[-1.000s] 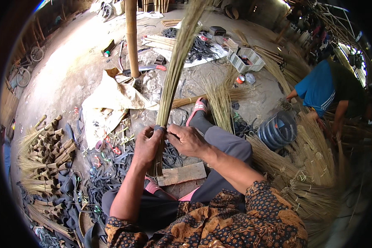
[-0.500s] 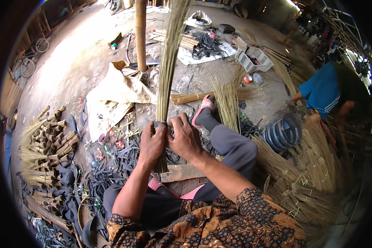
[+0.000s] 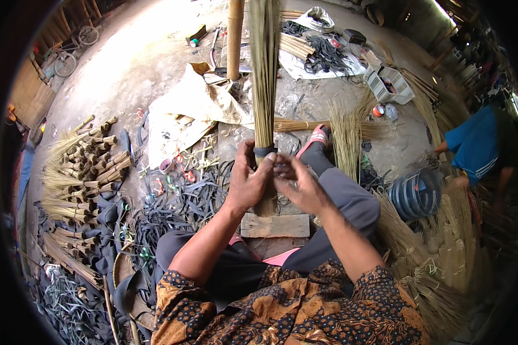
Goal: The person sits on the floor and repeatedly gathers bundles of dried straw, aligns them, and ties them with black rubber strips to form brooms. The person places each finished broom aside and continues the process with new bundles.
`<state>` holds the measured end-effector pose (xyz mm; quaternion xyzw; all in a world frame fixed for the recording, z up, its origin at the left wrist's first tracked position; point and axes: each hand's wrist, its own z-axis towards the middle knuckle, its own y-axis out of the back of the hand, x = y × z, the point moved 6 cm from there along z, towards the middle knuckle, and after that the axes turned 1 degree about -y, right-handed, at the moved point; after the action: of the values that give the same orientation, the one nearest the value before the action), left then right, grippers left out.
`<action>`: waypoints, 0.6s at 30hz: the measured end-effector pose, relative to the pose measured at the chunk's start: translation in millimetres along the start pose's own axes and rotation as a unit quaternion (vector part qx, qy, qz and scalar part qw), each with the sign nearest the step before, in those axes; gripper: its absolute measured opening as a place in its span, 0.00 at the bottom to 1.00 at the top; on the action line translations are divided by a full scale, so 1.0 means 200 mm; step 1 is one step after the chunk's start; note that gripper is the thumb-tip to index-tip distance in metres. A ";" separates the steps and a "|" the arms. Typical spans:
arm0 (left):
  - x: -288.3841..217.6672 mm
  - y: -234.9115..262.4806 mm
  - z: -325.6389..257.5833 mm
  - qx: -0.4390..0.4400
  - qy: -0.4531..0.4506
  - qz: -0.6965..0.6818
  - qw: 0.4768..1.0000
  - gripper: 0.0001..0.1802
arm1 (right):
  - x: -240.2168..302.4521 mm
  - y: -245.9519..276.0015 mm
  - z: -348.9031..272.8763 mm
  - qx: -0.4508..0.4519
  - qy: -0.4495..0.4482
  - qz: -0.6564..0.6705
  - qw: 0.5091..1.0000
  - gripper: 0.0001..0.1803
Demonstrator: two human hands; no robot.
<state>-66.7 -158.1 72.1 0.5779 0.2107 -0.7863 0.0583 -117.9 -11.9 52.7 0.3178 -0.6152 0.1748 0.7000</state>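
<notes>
A tall bundle of thin straw-coloured broom sticks [image 3: 264, 86] stands upright before me, its top running out of view. A black rubber band [image 3: 265, 152] goes round it near the lower end. My left hand [image 3: 250, 183] is wrapped round the bundle at the band, thumb across the front. Against its right side, my right hand [image 3: 303, 191] has its fingers bent and drawn together near the band. Whatever those fingers pinch is hidden. The bundle's butt end [image 3: 266, 204] shows below my hands, just above a wooden block [image 3: 275, 226].
Black rubber strips [image 3: 178, 201] litter the floor at left, beside stacked short bundles [image 3: 92, 167]. Right of my leg are a clear bluish plastic container [image 3: 415, 194] and more stick bundles [image 3: 437, 247]. A co-worker in blue [image 3: 472, 144] bends at far right. A bamboo post [image 3: 234, 40] rises ahead.
The view has swung left, so the scene sits further right. My right hand has come off the front of the band to the bundle's right side; my left hand still grips it.
</notes>
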 end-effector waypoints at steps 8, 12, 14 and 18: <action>-0.04 -0.02 0.08 0.034 0.159 -0.221 0.962 0.20 | -0.05 -0.24 -0.22 0.119 -0.051 0.036 0.991 0.11; -0.08 -0.13 -0.01 0.166 0.162 -0.333 0.914 0.19 | -0.05 -0.25 -0.35 0.328 -0.151 0.319 0.876 0.11; -0.08 -0.17 -0.04 0.160 0.151 -0.359 0.907 0.18 | -0.09 -0.26 -0.36 0.329 -0.161 0.346 0.864 0.12; 0.02 -0.15 -0.04 -0.100 0.131 -0.027 0.986 0.17 | -0.15 -0.15 -0.27 0.002 0.021 -0.009 1.000 0.12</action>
<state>-71.3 -127.5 75.1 0.6611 0.3091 -0.6804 0.0667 -62.6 5.6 14.8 0.3207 -0.5971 0.1764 0.7138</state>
